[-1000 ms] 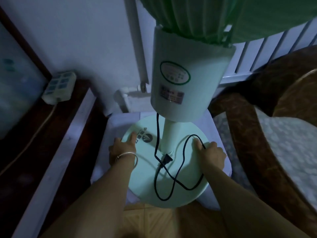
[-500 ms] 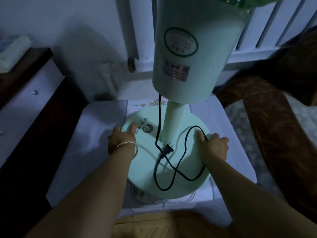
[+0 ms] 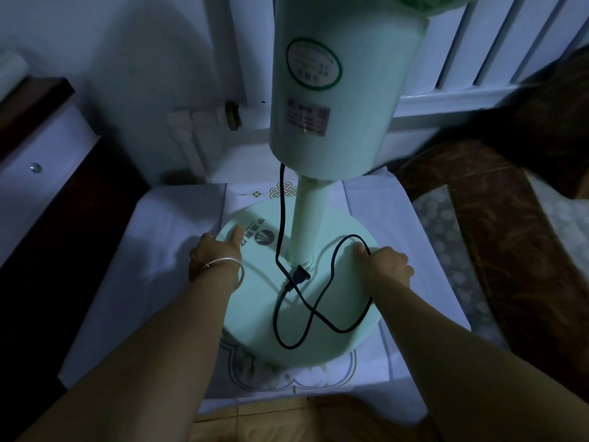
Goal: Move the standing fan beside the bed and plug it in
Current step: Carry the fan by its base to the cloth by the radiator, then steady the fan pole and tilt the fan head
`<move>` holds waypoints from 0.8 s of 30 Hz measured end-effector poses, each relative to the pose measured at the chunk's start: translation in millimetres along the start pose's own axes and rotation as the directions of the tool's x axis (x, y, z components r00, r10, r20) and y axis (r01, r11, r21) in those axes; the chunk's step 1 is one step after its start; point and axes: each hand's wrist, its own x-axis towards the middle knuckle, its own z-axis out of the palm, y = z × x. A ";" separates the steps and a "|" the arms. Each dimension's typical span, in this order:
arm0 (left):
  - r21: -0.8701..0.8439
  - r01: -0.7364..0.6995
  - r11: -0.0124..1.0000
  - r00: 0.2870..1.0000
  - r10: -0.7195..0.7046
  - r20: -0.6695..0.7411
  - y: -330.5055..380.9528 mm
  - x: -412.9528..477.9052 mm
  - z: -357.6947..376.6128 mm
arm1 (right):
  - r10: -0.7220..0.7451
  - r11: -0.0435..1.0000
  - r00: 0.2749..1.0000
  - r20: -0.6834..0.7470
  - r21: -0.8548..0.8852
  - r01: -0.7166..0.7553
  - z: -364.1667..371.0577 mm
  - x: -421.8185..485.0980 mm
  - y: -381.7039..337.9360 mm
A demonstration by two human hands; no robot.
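Note:
The pale green standing fan (image 3: 344, 100) stands upright with its round base (image 3: 255, 301) on a white cloth (image 3: 165, 237). My left hand (image 3: 215, 255), with a bracelet at the wrist, grips the base's left rim. On the opposite rim, my right hand (image 3: 387, 264) holds the base, thumb on top. The black power cord (image 3: 322, 311) lies looped on the base, and its plug (image 3: 301, 274) rests loose by the pole. The bed (image 3: 522, 250) with its brown frame is on the right.
A white radiator (image 3: 497, 49) runs along the wall behind the fan. A dark cabinet with a white drawer front (image 3: 35, 173) stands at the left. A pipe fitting (image 3: 231, 114) sits low on the wall. Orange floor tiles (image 3: 280, 422) show below.
The view has shifted down and closer, so the power strip on the left cabinet has left the frame. Both hands keep their grip on the base's rim; the cord loop is unchanged.

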 end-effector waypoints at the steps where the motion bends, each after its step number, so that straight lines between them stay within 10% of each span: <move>1: 0.003 0.001 1.000 1.000 -0.001 0.006 -0.5 0.2 -0.1 | 0.002 1.000 1.000 0.011 -0.011 -0.002 0.1 -0.9 -0.3; 10: 0.073 -0.031 0.997 0.997 0.026 0.075 2.6 8.9 -4.0 | -0.173 0.964 0.982 -0.078 -0.217 0.153 -14.9 -14.6 -15.4; 14: 0.105 -0.037 0.994 0.995 0.026 0.099 2.0 15.6 -4.9 | -0.632 0.772 0.772 0.069 0.145 0.619 -19.1 -33.1 -34.9; 24: 0.115 0.044 0.992 0.983 -0.063 0.173 10.3 27.4 -5.9 | -0.697 0.692 0.683 0.217 0.454 0.561 -6.3 -56.2 -62.8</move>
